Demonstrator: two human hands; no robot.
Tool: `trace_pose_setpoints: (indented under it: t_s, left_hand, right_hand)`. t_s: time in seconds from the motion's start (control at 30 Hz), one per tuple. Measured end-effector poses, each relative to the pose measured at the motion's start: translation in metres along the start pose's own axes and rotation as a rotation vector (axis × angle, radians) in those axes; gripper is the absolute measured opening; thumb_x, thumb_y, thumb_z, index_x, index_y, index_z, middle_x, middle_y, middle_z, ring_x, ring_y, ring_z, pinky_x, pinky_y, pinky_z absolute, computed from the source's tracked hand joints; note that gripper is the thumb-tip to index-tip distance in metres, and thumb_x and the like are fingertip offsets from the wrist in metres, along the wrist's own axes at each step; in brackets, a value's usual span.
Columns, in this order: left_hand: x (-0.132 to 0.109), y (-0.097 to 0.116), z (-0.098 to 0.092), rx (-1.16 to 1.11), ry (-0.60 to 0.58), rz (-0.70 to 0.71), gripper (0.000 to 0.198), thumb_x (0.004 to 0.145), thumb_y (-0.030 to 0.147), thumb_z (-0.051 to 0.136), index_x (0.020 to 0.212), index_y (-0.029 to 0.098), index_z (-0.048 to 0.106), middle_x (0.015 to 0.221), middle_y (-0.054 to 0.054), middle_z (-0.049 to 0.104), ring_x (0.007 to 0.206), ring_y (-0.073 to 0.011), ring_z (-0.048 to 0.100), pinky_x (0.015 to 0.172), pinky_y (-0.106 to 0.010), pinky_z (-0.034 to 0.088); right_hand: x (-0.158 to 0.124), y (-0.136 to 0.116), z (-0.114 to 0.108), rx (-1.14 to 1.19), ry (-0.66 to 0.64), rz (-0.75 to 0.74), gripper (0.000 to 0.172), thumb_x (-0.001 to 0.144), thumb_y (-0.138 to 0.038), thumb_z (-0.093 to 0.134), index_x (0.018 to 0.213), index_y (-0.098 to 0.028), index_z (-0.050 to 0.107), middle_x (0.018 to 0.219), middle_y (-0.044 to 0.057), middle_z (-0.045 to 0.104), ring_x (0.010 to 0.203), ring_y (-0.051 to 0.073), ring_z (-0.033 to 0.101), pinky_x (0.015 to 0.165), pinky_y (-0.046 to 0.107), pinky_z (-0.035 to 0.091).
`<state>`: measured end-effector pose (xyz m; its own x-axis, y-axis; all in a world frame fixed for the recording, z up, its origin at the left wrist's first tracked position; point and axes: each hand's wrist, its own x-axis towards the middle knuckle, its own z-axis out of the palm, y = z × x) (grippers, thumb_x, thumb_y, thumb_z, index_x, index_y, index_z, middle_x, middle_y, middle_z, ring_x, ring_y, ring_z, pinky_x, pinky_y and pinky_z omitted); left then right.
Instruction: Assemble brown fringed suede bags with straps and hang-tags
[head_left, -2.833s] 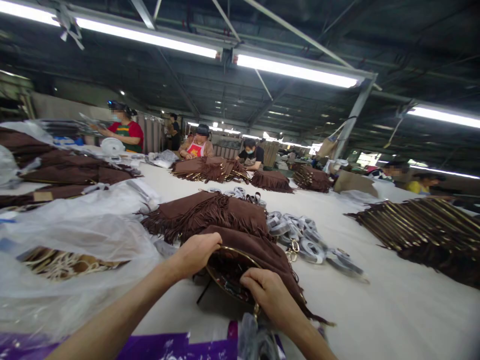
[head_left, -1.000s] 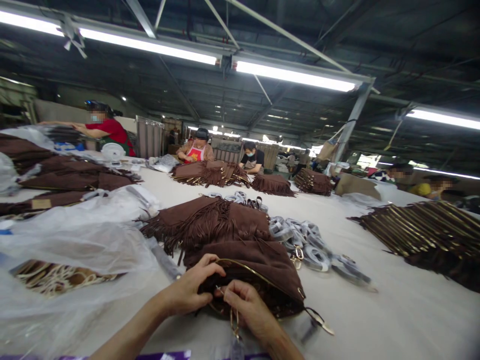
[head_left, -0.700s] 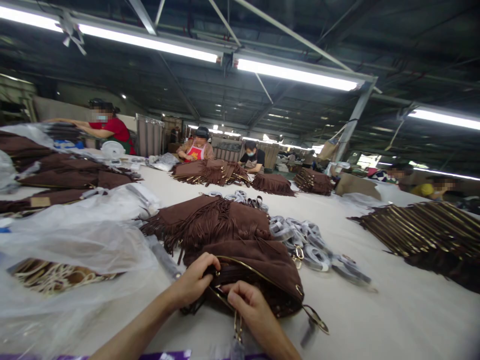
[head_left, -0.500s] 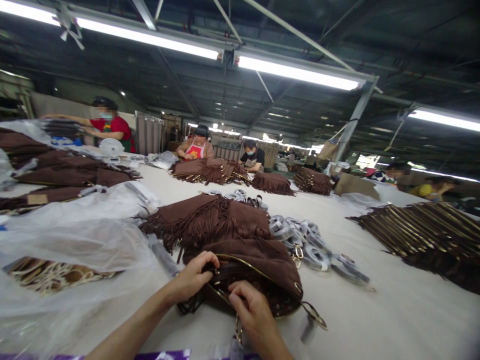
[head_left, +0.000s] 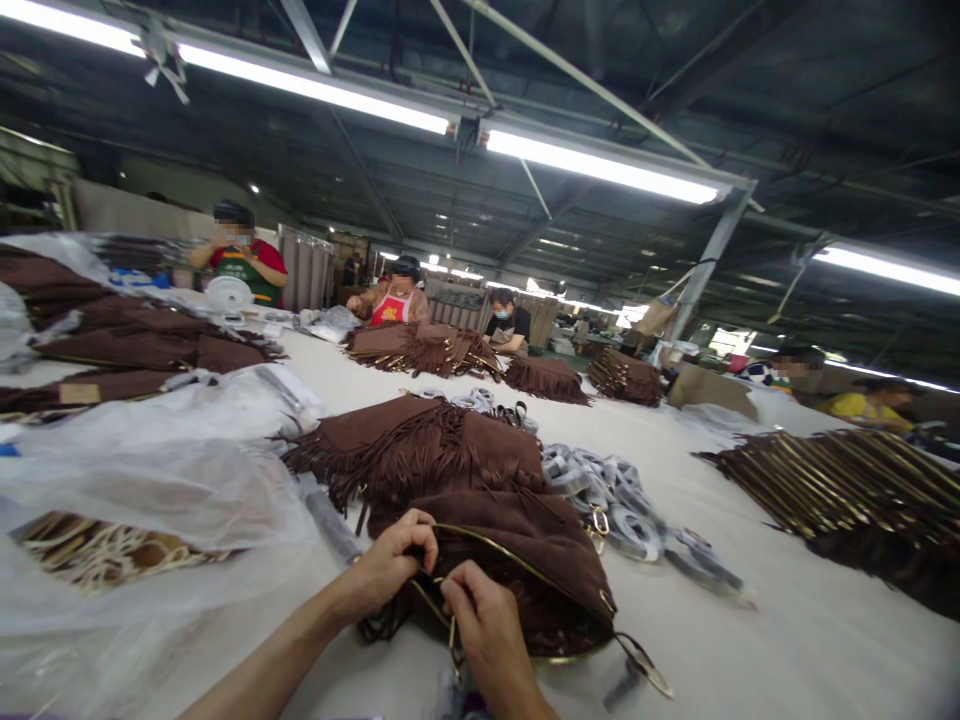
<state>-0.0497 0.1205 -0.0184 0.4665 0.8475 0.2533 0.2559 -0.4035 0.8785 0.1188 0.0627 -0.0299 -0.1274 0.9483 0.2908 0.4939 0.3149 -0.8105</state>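
A dark brown handbag lies on the white table, its gold-zippered mouth gaping towards me. At the left end of the opening my left hand is closed, thumb and fingers pinching the bag's edge. My right hand is also closed at the opening, its fingertips together by a small gold-coloured metal piece close to the left hand. Exactly what part its fingertips grip is partly hidden. From the bag's right end hangs a strap loop with a gold ring.
Fringed brown bags lie just behind. Wrapped grey straps are heaped to the right. Clear plastic sheeting covers the left side. A stack of gold-zippered brown pieces stands at far right. Co-workers sit across the table.
My right hand has shifted left and closed near my left hand at the bag's opening. The view has tilted slightly. A co-worker at the back left has raised their hands towards their head.
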Motion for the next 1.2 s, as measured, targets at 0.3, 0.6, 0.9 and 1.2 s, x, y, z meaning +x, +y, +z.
trace_pose_setpoints:
  t_s: [0.3, 0.6, 0.9, 1.2]
  left_hand:
    - [-0.009, 0.001, -0.011, 0.091, -0.060, 0.195, 0.023, 0.065, 0.006, 0.055, 0.077, 0.019, 0.070, 0.110, -0.004, 0.054, 0.107, -0.0193, 0.054, 0.097, -0.029, 0.041]
    - [-0.010, 0.016, -0.020, 0.258, -0.167, 0.238, 0.019, 0.073, 0.003, 0.054, 0.067, 0.019, 0.064, 0.107, -0.002, 0.061, 0.094, -0.0147, 0.060, 0.085, -0.023, 0.046]
    - [-0.025, 0.064, -0.014, 0.423, 0.015, 0.360, 0.018, 0.076, 0.003, 0.044, 0.069, 0.019, 0.047, 0.086, -0.004, 0.057, 0.078, -0.0154, 0.054, 0.070, -0.025, 0.041]
    - [-0.033, 0.084, 0.012, -0.086, 0.034, -0.045, 0.012, 0.086, 0.027, 0.044, 0.083, 0.019, 0.052, 0.059, 0.002, 0.059, 0.046, -0.0112, 0.054, 0.044, -0.020, 0.039]
  right_hand:
    - [0.002, 0.003, 0.004, -0.020, -0.012, 0.041, 0.030, 0.086, -0.039, 0.042, 0.067, -0.019, 0.055, 0.060, 0.001, 0.057, 0.059, 0.017, 0.055, 0.058, 0.025, 0.036]
    - [-0.005, -0.022, -0.042, -0.145, -0.265, 0.050, 0.010, 0.077, -0.021, 0.053, 0.073, -0.019, 0.061, 0.072, 0.000, 0.062, 0.072, 0.016, 0.056, 0.065, 0.022, 0.037]
    - [-0.030, -0.028, -0.088, -0.476, -0.545, 0.086, 0.022, 0.067, -0.006, 0.050, 0.070, -0.019, 0.067, 0.070, 0.000, 0.064, 0.066, 0.014, 0.055, 0.059, 0.023, 0.034]
    - [-0.027, -0.034, -0.068, -0.152, -0.092, -0.058, 0.016, 0.088, -0.023, 0.049, 0.072, -0.021, 0.053, 0.063, 0.000, 0.063, 0.058, 0.015, 0.057, 0.060, 0.025, 0.043]
